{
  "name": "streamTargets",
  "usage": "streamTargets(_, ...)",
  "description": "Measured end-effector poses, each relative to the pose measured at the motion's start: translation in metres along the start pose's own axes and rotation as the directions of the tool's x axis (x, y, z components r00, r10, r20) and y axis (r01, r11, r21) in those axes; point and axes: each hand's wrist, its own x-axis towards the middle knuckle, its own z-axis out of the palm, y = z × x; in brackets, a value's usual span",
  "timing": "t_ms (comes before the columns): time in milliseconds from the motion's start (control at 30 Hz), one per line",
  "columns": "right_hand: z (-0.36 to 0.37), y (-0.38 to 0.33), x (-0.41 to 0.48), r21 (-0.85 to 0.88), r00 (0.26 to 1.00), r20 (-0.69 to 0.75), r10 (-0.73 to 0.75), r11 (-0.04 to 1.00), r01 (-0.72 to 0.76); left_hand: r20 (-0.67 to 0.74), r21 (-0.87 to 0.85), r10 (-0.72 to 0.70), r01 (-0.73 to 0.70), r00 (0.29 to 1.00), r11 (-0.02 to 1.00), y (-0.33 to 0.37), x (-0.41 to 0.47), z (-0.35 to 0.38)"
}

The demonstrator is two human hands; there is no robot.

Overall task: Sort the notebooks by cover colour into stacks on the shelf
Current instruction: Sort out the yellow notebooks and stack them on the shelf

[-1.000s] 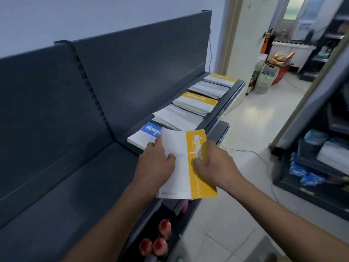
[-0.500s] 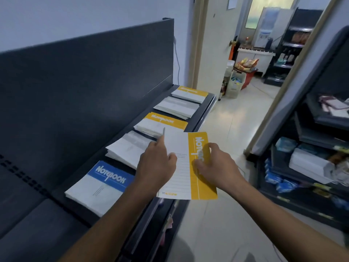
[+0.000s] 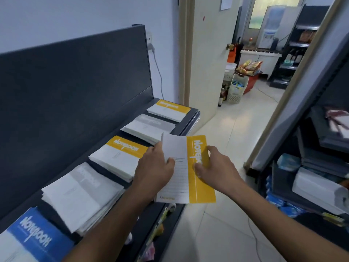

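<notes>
Since the yellow notebook [image 3: 181, 178] is off the shelf [image 3: 191, 120] and held in both hands, the step in hand looks like carrying one item to its matching pile. In the head view, the left hand [image 3: 154, 171] grips the white part of the cover at its left edge, thumb on top. The right hand [image 3: 217, 167] pinches the yellow band, its fingers [image 3: 211, 148] curled round the right edge. The notebook hangs at the shelf's front edge.

Five piles lie in a row on the shelf. From near left to far right they are the blue stack [image 3: 32, 241], near grey stack [image 3: 81, 195], near yellow stack [image 3: 119, 157], far grey stack [image 3: 149, 127] and far yellow stack [image 3: 168, 110]. The near yellow stack lies just left of the left hand. The next move, I judge, calls for laying the notebook flat on a yellow pile with its edges squared, then letting go.
</notes>
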Motion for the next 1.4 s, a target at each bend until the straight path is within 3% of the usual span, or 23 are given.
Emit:
streamTargets(333,-0.043,0.043,0.114,0.041,1.000,0.017,-0.019,0.999,0.018,-0.034,0.022,-0.004,0.005,0.999,1.000,0.057,0.102,0.041)
streamTargets(900,-0.056,0.022,0.344,-0.082,0.977,0.157,-0.143,0.984,0.157,-0.061,-0.002,-0.274,0.275,0.960,0.962,0.054,0.287,0.078)
streamTargets(1133,-0.035,-0.005,0.424,-0.127,0.939,0.230,-0.255,0.949,0.288,-0.073,-0.096,-0.475,0.468,0.877,0.878,0.042,0.318,0.081)
streamTargets(1400,0.004,-0.035,0.502,-0.161,0.833,0.340,-0.437,0.845,0.510,-0.183,-0.221,-0.665,0.629,0.724,0.746,0.030,0.350,0.101)
